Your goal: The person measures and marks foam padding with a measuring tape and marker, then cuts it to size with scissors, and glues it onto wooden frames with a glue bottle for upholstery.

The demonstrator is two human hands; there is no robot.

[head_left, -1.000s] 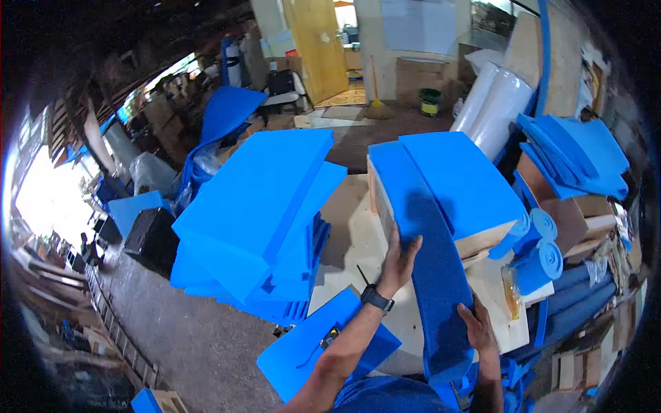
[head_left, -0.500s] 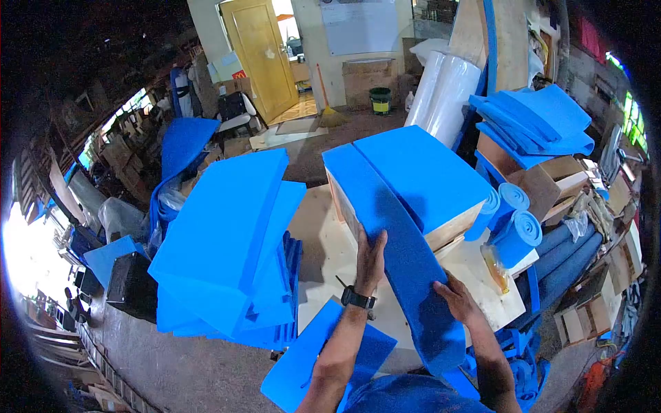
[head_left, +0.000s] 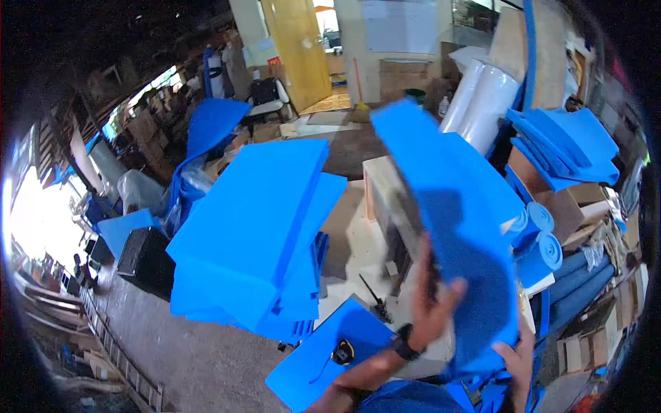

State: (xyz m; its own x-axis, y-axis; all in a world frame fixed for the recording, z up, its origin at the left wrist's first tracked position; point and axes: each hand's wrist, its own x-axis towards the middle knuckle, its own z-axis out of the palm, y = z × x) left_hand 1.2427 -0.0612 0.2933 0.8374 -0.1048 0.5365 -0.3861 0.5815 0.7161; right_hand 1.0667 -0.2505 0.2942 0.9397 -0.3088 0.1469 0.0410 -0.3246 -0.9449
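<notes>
1. Over the pale tabletop, your blue foam strip slants above the wooden box.
2. Your left hand and right hand grasp opposite edges.
3. Uneven grip could droop its far end.

Held strip reads bright blue at far end, navy near, dark shadow patch between. Left sheet stack is bright blue; loose near sheet matches. Tape measure is black with yellow. Watch is black. Rolls at right are lighter blue with spiral ends. Tabletop is pale cream, far door yellow, bucket dark green, left box black, floor grey-brown.
</notes>
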